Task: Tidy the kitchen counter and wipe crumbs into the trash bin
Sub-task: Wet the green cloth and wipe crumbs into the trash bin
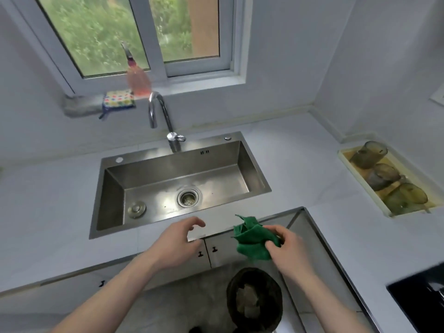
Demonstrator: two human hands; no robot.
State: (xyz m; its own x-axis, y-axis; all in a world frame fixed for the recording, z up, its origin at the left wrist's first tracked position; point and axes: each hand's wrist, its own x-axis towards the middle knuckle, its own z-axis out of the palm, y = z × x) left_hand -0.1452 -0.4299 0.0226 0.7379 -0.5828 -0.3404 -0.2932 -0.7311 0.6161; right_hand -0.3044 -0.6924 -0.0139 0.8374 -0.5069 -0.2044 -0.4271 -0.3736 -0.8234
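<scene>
My right hand [286, 246] grips a bunched green cloth [251, 239] just off the front edge of the white counter [300, 164], above the floor. Below it on the floor stands a dark round trash bin [254, 299] with crumpled paper inside. My left hand [179, 241] hovers at the counter's front edge, in front of the steel sink [177, 181], fingers loosely curled and holding nothing.
A chrome tap [163, 121] rises behind the sink. On the sill sit a pink soap bottle [138, 78], a colourful sponge cloth [119, 99] and a grey cloth [81, 105]. A tray [346, 156] with three upturned glasses lies at right. A black hob [418, 299] is at lower right.
</scene>
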